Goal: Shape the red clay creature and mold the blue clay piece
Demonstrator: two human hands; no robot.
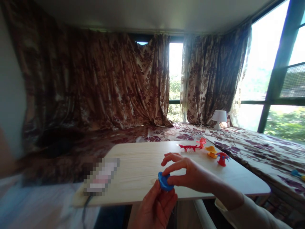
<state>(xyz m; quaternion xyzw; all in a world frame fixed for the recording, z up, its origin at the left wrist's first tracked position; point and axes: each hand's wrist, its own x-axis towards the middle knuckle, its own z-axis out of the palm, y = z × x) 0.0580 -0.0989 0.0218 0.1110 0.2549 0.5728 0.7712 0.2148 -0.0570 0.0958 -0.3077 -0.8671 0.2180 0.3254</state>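
A small blue lump of modelling clay (164, 182), flattened and slightly hollow, is held up over the front edge of the table. From below, my left hand (156, 203) grips it between thumb and fingers. My right hand (182, 170) comes in from the right and pinches the lump's upper right side with thumb and index finger, its other fingers spread. Beyond the right hand stand several shaped clay pieces: a long red toothed one (188, 148), a light red one (202, 142), a yellow one (211, 151) and a red one with blue bits (222, 159).
The light wooden table (133, 165) has a blurred-out object (101, 177) with a cable at its left. Flowered cloth (186, 133) covers a ledge behind, with a white lamp (219, 117) on it. Blue and yellow bits (296, 173) lie on the cloth at far right.
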